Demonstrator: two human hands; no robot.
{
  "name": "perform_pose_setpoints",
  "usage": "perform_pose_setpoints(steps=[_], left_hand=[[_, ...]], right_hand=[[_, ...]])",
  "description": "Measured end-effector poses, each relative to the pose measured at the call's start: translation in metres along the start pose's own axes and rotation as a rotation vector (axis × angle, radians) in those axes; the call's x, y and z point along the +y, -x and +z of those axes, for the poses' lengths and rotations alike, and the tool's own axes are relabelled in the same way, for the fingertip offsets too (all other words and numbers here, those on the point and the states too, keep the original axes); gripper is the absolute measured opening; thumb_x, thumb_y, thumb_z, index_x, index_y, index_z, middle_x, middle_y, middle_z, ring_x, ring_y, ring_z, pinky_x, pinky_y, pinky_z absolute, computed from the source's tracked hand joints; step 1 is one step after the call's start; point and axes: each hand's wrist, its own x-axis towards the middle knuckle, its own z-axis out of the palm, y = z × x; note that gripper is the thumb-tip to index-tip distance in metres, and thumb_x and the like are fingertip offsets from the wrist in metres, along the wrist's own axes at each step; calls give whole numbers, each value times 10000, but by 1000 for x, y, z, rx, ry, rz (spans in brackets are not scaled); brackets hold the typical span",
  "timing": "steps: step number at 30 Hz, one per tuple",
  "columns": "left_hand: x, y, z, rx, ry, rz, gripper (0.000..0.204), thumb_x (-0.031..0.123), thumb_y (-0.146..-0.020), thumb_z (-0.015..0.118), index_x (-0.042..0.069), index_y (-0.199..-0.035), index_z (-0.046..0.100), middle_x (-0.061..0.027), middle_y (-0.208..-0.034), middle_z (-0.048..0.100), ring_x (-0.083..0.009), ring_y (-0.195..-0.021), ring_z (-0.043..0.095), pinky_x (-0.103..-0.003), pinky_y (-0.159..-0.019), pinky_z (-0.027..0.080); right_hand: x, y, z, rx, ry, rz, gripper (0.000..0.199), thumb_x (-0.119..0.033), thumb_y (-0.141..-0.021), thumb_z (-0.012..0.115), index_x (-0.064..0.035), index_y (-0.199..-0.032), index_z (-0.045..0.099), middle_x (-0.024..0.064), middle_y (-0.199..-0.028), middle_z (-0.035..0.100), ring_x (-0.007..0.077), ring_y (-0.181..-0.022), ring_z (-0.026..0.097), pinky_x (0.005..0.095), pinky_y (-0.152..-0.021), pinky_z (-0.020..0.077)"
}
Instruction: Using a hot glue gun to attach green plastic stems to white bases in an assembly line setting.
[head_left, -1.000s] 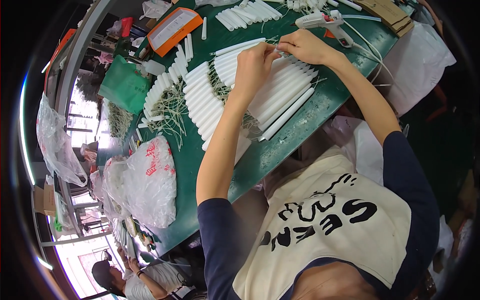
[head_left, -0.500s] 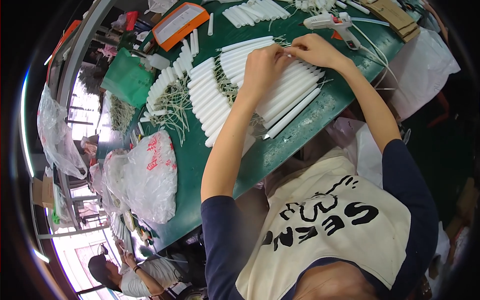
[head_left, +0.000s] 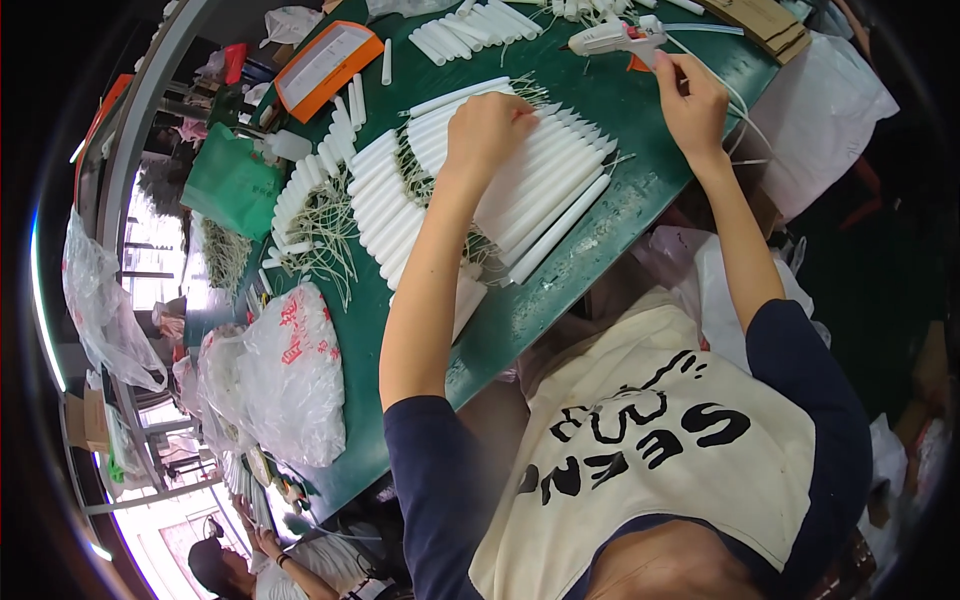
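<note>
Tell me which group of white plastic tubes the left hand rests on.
The left hand rests on the big fanned row of white tubes at table centre, not the far ones.

Bare green bench (head_left: 600,240) only along the near edge, beside the row of white tubes (head_left: 540,190). Blocked toward the left end by plastic bags (head_left: 290,375), toward the far edge by glue gun (head_left: 615,38) and orange tray (head_left: 325,65).

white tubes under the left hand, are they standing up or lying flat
Lying flat: the white tubes lie side by side in a row on the green table, and the left hand rests on top of them.
</note>
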Motion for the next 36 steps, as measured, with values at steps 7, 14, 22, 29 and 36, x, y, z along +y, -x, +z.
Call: perform_pose_setpoints(steps=[7,14,22,29,36], left_hand=[[-2,-13,-11,-97,-126,-50,173,201,-747,633,95,-869,693,-119,-765,655,-283,-719,623,-346,-658,480],[0,-26,-5,-117,-91,73,149,184,-760,627,81,-849,689,-141,-788,647,-300,-747,613,-362,-678,476],[-16,-37,7,-97,-226,224,168,186,-774,607,61,-853,688,-161,-814,626,-312,-787,581,-389,-702,458],[-31,-47,15,-267,-151,121,172,237,-760,629,133,-875,705,-153,-967,602,-335,-944,542,-402,-802,462],[-23,-42,7,-255,-24,90,184,215,-762,624,81,-866,697,-164,-933,608,-319,-860,575,-392,-769,469]], right_hand=[[14,2,-12,91,307,229,311,-313,-749,703,-41,-841,583,58,-732,556,185,-713,527,301,-634,438],[36,-4,3,-179,414,101,464,-431,-680,721,-51,-932,633,69,-935,622,274,-942,494,376,-789,420],[46,-8,13,-411,342,149,473,-389,-699,719,-3,-953,617,142,-899,612,306,-896,535,368,-790,435],[49,-10,14,-437,218,170,452,-365,-708,717,32,-886,595,165,-870,602,306,-800,582,349,-725,455],[38,-13,9,-486,148,297,414,-367,-710,707,-8,-898,619,173,-870,607,342,-824,586,376,-727,456]])
